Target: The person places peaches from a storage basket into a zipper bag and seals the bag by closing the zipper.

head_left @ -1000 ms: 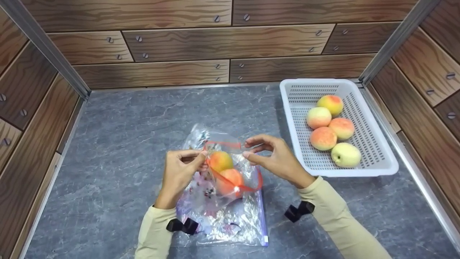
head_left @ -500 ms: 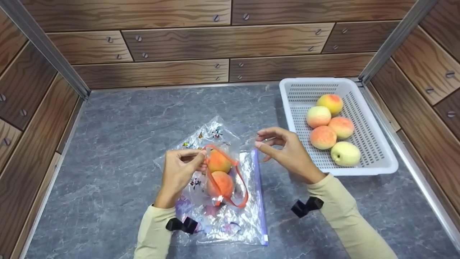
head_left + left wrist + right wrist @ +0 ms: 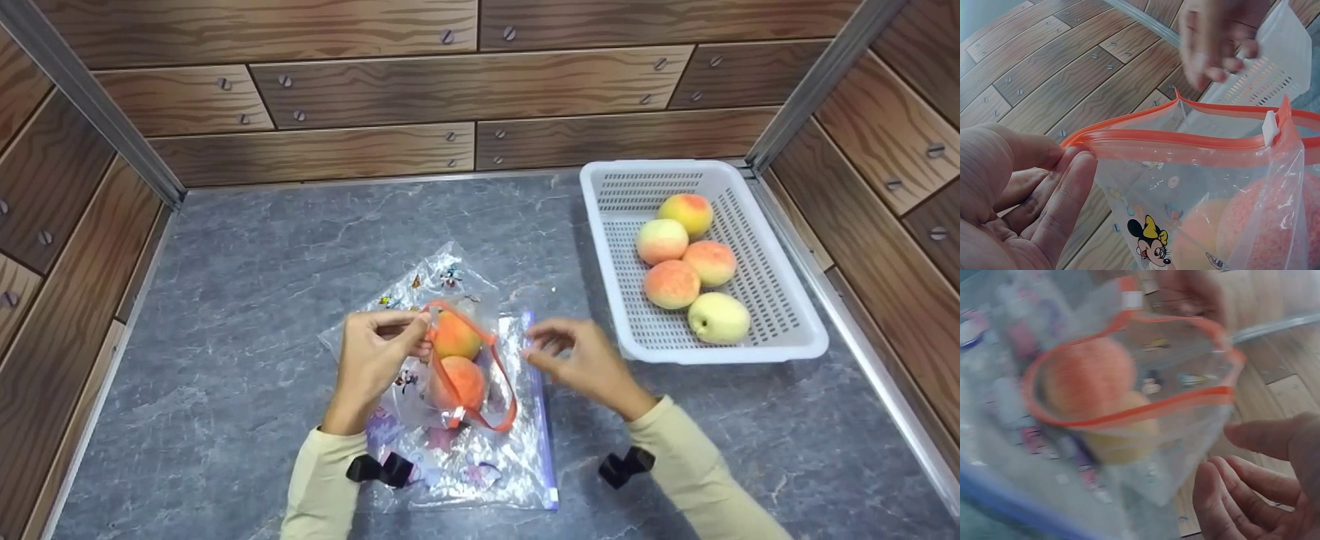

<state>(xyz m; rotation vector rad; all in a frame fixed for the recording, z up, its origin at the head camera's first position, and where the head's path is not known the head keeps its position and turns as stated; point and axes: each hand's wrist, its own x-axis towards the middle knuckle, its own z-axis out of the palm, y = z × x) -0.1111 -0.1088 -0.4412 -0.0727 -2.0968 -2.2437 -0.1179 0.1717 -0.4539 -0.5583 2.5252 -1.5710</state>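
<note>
My left hand (image 3: 375, 367) pinches the left end of the orange zip rim of a clear zip bag (image 3: 1134, 174) with cartoon prints. The bag's mouth gapes, and a white slider (image 3: 1270, 128) sits on the rim in the left wrist view. Inside are two peaches, a reddish peach (image 3: 459, 384) in front and a yellower peach (image 3: 456, 335) behind. To the right of the bag, apart from it, my right hand (image 3: 589, 369) hovers with thumb and fingers bent and parted, holding nothing. Below lies a flat clear bag (image 3: 480, 480) with a purple zip edge.
A white perforated basket (image 3: 739, 354) stands at the right with several peaches (image 3: 671, 285) inside. Wood-patterned panels (image 3: 360, 90) enclose the back and sides of the grey marbled tabletop (image 3: 247, 277).
The right hand left the bag's rim, moved away to the right, then came lower and a little back left. The bag's mouth shifted left and down while the left hand kept its pinch.
</note>
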